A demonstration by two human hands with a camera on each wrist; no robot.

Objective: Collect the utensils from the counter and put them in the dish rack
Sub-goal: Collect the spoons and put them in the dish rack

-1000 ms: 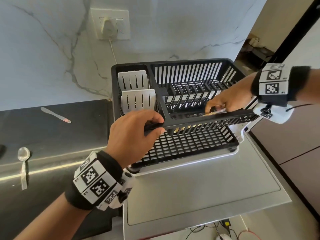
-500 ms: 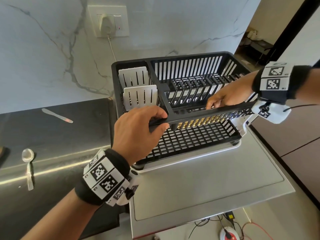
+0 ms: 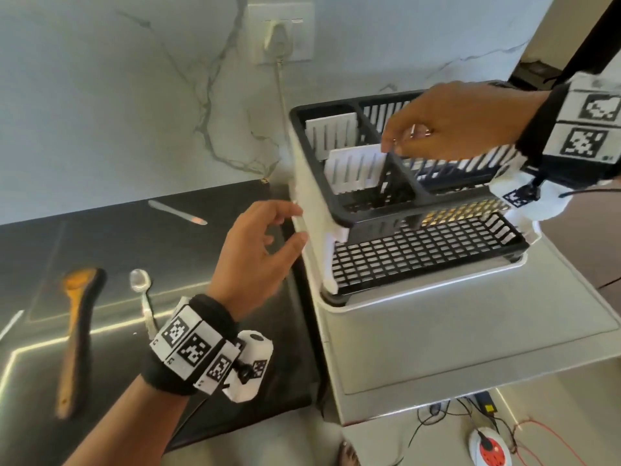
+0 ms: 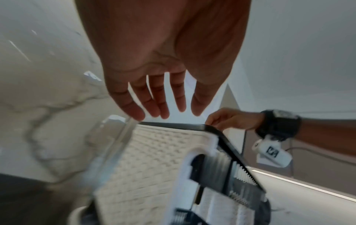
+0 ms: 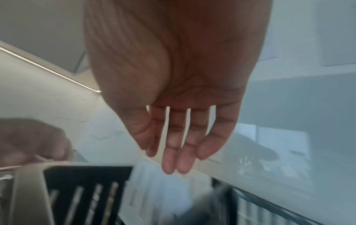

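The black two-tier dish rack (image 3: 437, 200) with a white left side stands on the right; its cutlery compartment (image 3: 356, 169) has white slotted dividers. My left hand (image 3: 295, 227) is open beside the rack's white side (image 4: 169, 152), fingertips (image 4: 138, 114) at its top edge. My right hand (image 3: 389, 146) hovers open over the upper tier, fingertips (image 5: 169, 167) by the divider, holding nothing. On the dark counter to the left lie a wooden spoon (image 3: 77, 331), a metal spoon (image 3: 141, 287) and a knife (image 3: 178, 213).
The rack sits on a white tray on a steel surface (image 3: 470, 331) that ends at the right and front. A wall socket with a plug (image 3: 279, 35) and hanging cable is behind. A power strip (image 3: 490, 449) and wires lie on the floor.
Both hands have let go of the rack's front rail. The left moved left to the rack's side; the right rose and moved left over the upper tier. The view swung left, showing the wooden spoon.
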